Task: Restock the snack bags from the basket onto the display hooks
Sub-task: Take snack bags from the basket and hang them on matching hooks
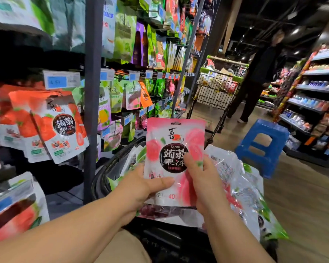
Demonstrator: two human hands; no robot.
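Head view: L hand (pixel 141 188) and R hand (pixel 203 185) both hold one pink-and-white glossy plastic snack bag (pixel 176 147). It is upright, print facing the wearer, above the black plastic basket (pixel 120 153). L thumb lies across the lower front w/ fingers curled behind. R thumb presses the front beside the dark round label, fingers behind too.

Step in hand, as I judge it: get this bag onto a hook at left. The orange-red glossy snack bags (pixel 63 128) hanging under the blue-and-white price tag (pixel 62 80) look like the same brand but a diff flavour, so find the pink row first. Pinkish bags show at the far-left edge, but blurred.

To do it well:
- Grip low as now, so the top edge is free.
- Use one hand to steady the hook's front bags.
- Find the hang hole (not clear here) & slide on straight, print outward.
- The grey metal rack post (pixel 92 92) stands between hooks & basket, so swing round it.

Counts, L to R:
- Orange-red bags: 2 fronts clear, more behind, total can't tell.
- 1 price tag above them, 1 post, 1 basket.
- 2 hands, 1 bag held.
- Loose clear-and-white snack bags (pixel 241 186) in basket: at least 3, exact no. hidden.
- 1 black wire trolley (pixel 215 93).
- 1 blue plastic stool (pixel 262 147).
- 1 person in dark clothes (pixel 258 73) in bkgd.
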